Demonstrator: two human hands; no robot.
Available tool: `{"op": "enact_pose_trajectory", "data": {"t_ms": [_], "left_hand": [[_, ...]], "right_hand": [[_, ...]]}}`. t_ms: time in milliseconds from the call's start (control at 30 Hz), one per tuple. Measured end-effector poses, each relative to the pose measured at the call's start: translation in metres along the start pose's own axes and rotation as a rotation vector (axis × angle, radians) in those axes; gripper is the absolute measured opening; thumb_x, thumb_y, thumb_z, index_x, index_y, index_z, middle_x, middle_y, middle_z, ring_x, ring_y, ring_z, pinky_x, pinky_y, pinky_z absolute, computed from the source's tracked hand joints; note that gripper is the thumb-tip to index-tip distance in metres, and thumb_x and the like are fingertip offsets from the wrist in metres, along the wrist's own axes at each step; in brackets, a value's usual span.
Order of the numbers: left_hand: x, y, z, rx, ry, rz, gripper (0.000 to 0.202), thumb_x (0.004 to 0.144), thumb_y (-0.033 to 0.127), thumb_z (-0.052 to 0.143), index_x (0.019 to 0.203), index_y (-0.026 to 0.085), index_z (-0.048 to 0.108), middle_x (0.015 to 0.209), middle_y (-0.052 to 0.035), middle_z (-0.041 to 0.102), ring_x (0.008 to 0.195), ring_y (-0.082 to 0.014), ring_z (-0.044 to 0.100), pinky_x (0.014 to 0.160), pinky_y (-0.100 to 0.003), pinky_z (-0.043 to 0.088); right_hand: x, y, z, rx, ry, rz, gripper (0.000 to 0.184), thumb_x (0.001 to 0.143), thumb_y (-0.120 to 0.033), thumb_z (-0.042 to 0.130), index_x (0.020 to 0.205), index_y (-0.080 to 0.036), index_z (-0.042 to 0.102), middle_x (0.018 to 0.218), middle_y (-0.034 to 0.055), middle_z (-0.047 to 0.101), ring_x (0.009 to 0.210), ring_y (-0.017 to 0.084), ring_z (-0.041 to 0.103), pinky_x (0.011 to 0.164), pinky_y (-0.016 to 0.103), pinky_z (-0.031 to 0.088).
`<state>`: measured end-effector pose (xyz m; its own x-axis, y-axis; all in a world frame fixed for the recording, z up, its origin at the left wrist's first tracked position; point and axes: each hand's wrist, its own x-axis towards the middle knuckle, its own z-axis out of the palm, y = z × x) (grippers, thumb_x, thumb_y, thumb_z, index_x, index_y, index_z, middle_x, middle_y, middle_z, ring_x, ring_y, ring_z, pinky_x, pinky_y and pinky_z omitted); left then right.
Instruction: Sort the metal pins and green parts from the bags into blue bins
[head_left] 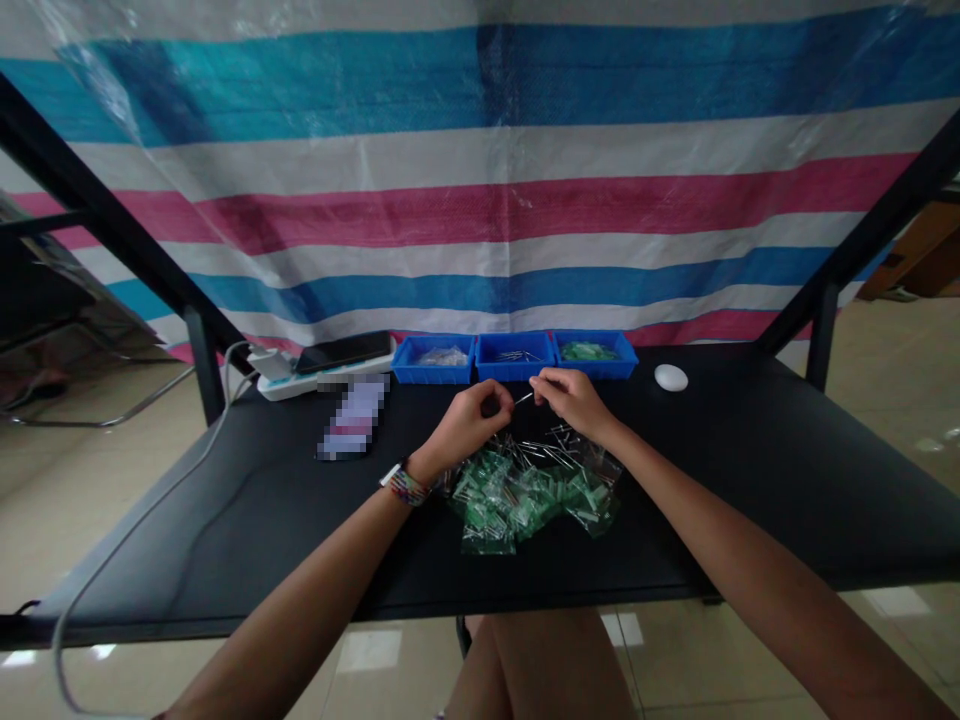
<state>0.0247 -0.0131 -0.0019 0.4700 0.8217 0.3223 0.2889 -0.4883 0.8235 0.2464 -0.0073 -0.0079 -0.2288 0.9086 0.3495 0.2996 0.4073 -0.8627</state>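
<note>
My left hand (469, 420) and my right hand (571, 397) are close together above the black table (750, 470), both with fingers pinched. Between them runs a thin metal pin (523, 398), held at its ends by the fingertips of both hands. Just below the hands lies a heap of small clear bags with green parts (525, 492) and loose metal pins (551, 445). A beaded band sits on my left wrist.
Three blue trays (515, 357) stand in a row at the table's back edge, holding bags, pins and green parts. A phone on a white power strip (330, 370) lies back left, its cable trailing off the left edge. A white oval object (670, 377) sits back right.
</note>
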Motion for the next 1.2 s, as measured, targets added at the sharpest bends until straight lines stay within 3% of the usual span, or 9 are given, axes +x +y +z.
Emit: {"op": "enact_pose_trajectory", "data": {"t_ms": [167,333,533,667,867,1200], "left_hand": [[0.002,-0.003,-0.002,-0.134,0.061,-0.026,0.009,0.086,0.024,0.070,0.089,0.016,0.067,0.089,-0.0034,0.070,0.085,-0.0156,0.065,0.078,-0.027,0.050],[0.005,0.000,-0.005,-0.304,0.125,-0.091,0.027,0.082,0.040,0.080,0.090,0.016,0.068,0.084,-0.0028,0.067,0.077,-0.0155,0.063,0.065,-0.025,0.051],[0.005,0.000,-0.010,-0.385,0.057,-0.261,0.045,0.094,0.057,0.060,0.076,0.016,0.065,0.067,-0.0027,0.061,0.060,-0.0140,0.060,0.055,-0.024,0.046],[0.006,-0.004,-0.010,-0.400,0.036,-0.266,0.041,0.089,0.054,0.067,0.073,0.017,0.064,0.062,-0.0014,0.060,0.058,-0.0138,0.059,0.054,-0.024,0.045],[0.004,0.002,-0.010,-0.436,0.066,-0.234,0.028,0.086,0.042,0.070,0.075,0.017,0.063,0.067,-0.0004,0.060,0.062,-0.0139,0.060,0.056,-0.024,0.047],[0.004,0.007,-0.011,-0.417,0.077,-0.198,0.022,0.082,0.036,0.073,0.083,0.017,0.064,0.070,0.0005,0.061,0.065,-0.0135,0.060,0.057,-0.023,0.046]], "right_hand": [[-0.001,-0.006,0.004,0.145,-0.092,0.060,0.041,0.093,-0.051,0.062,0.067,-0.019,0.062,0.057,-0.0024,0.058,0.043,0.010,0.044,0.046,0.025,0.031],[-0.002,-0.009,0.005,0.274,-0.077,0.085,0.029,0.086,-0.045,0.068,0.075,-0.018,0.067,0.074,0.0018,0.071,0.044,0.009,0.049,0.045,0.024,0.034],[-0.006,-0.011,0.012,0.281,0.022,0.053,0.024,0.083,-0.043,0.076,0.080,-0.020,0.071,0.078,0.0030,0.073,0.051,0.012,0.058,0.049,0.025,0.044],[-0.008,-0.012,0.016,0.215,0.059,0.024,0.024,0.084,-0.044,0.077,0.085,-0.020,0.074,0.071,0.0005,0.067,0.053,0.013,0.059,0.049,0.026,0.047],[-0.008,-0.010,0.015,0.247,0.038,0.042,0.027,0.083,-0.044,0.077,0.094,-0.020,0.072,0.086,0.0025,0.072,0.054,0.011,0.061,0.050,0.025,0.049],[-0.004,-0.006,0.017,0.391,-0.030,0.176,0.042,0.087,-0.059,0.066,0.077,-0.019,0.065,0.074,0.0016,0.069,0.050,0.011,0.061,0.047,0.022,0.047]]}}
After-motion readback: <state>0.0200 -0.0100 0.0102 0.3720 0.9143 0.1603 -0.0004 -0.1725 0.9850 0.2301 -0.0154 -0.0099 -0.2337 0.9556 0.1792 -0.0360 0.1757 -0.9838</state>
